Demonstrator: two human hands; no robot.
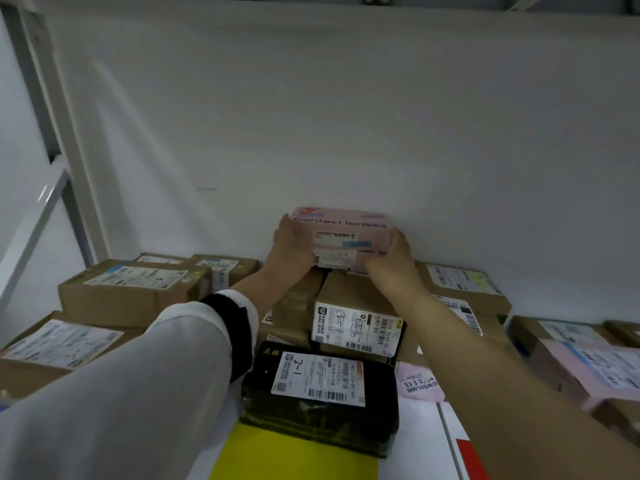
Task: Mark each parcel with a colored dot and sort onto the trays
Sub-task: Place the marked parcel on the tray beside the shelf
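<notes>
A pink parcel (341,237) printed "Contact lenses", with a white shipping label, sits at the back against the white wall, on top of stacked brown cartons. My left hand (289,245) holds its left end and my right hand (394,256) holds its right end, fingers curled round the edges. Just below it lies a brown box (349,322) with a label marked "3-1". In front of that lies a black-wrapped parcel (320,393) labelled "2-1", resting partly on a yellow sheet (277,455).
Several brown cartons (131,292) with labels fill the left side. More cartons and a pink box (585,365) are stacked on the right. A pink slip (417,382) lies beside the black parcel. A white tray edge with a red patch (465,455) shows bottom right. A metal shelf post (52,133) stands left.
</notes>
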